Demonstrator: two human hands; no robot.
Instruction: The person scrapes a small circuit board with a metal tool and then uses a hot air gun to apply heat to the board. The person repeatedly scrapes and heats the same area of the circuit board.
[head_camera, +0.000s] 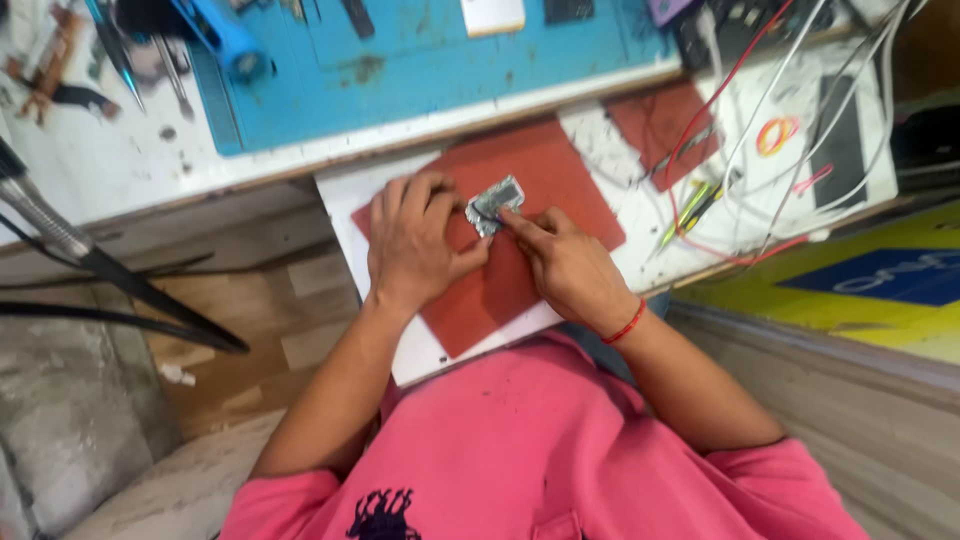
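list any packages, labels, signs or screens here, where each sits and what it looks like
Foil packet: small, crinkled, silver, on the red mat, pinched between the left hand and right hand.
White card: rectangular, top edge, on the blue mat.
Dark slab: black rectangle, possibly a screen, at right among the wires.
Floor sign: blue patch on yellow, far right.

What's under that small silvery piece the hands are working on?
The silvery piece lies on a red mat, itself on a white board. Fingertips of both hands cover its lower edge, hiding what's directly beneath.
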